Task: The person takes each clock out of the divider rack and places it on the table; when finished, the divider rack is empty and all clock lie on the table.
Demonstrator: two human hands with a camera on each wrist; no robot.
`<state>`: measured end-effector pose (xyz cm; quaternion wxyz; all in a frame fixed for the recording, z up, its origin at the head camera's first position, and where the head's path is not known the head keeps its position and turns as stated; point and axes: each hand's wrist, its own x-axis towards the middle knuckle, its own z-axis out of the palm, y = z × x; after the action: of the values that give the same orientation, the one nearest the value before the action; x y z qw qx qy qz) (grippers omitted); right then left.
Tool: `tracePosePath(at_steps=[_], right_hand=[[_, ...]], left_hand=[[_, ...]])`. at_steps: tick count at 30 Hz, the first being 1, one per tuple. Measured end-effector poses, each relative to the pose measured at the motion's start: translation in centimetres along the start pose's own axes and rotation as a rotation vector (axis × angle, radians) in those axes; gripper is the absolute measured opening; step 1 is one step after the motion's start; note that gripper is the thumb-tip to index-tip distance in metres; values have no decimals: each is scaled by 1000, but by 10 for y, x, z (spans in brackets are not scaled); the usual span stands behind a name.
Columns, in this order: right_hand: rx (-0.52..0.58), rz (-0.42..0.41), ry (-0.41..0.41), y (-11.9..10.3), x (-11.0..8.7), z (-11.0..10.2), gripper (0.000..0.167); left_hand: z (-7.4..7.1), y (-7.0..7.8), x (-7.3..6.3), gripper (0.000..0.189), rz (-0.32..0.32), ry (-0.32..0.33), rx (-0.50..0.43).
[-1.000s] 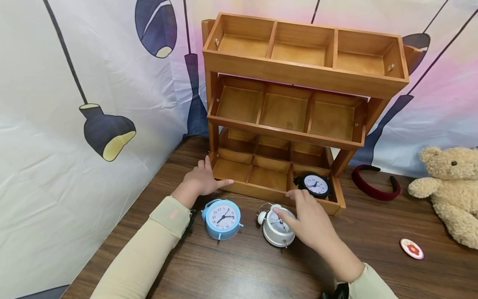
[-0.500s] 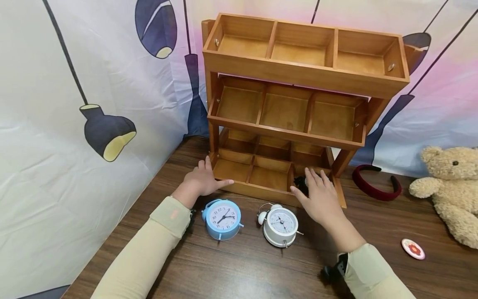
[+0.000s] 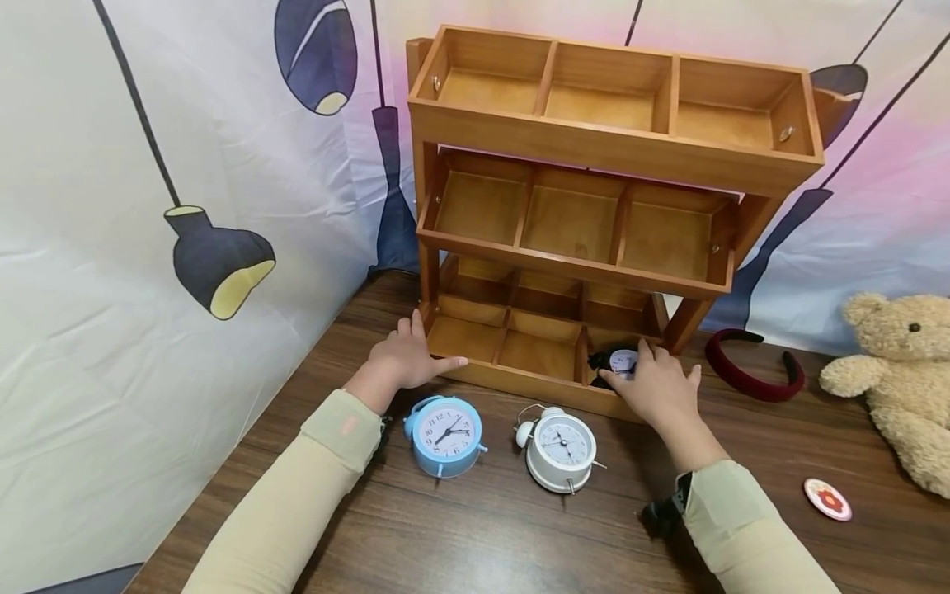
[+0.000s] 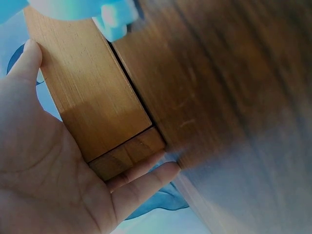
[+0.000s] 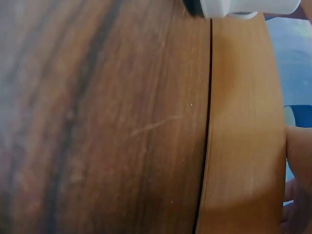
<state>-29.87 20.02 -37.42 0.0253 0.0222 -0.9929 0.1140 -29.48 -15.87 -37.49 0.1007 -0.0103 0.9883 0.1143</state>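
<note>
A wooden three-tier rack (image 3: 609, 147) with divided trays stands on the table. My left hand (image 3: 404, 363) rests spread at its lower left corner, thumb along the front rim; in the left wrist view its fingertips (image 4: 165, 173) touch the rack's end near the tabletop. At the lower right corner, my right hand (image 3: 660, 388) lies over the tray rim with fingers extended, thumb beside a black alarm clock (image 3: 622, 361). The hand partly hides that clock, which sits in the bottom right compartment. A blue alarm clock (image 3: 447, 436) and a white alarm clock (image 3: 562, 450) stand in front.
On the dark wooden table (image 3: 445, 536), a dark red headband (image 3: 742, 375) lies right of the rack. Beyond it sits a beige teddy bear (image 3: 909, 396), with a round flower badge (image 3: 827, 499) nearer me. A printed curtain (image 3: 297, 181) hangs behind.
My right hand has moved from above the white clock, across the black clock, to the rack's lower right corner. The left hand has stayed at the left corner.
</note>
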Motion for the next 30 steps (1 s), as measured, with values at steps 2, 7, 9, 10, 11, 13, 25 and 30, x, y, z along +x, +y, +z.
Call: tracePosePath(at_steps=[2,7,9,10,11,13,25,30], right_hand=[[-16,6,-7,0,2,0,96],[-53,18,-46,-3,8,-2,98],[-67,21,-66,-3,9,-2,98],[-73,23,-75,-4,10,-2,98],[-77,24,-81,-4,10,-2,97],[-83,22,-88,-4,10,-3,96],[-71,-9,-71,-1,9,1,92],[-61,-31,-3,-1,7,2,89]], left_hand=[[0,0,1,123,3,2,0],[1,0,1,123,-2,1,2],[0,0,0,122,-4,-2,2],[0,0,0,122,-4,-2,2],[0,0,0,122,-3,-4,2],[0,0,0,122,-2,-4,2],[1,0,0,123,4,11,4],[0,0,0,122,-2,4,0]])
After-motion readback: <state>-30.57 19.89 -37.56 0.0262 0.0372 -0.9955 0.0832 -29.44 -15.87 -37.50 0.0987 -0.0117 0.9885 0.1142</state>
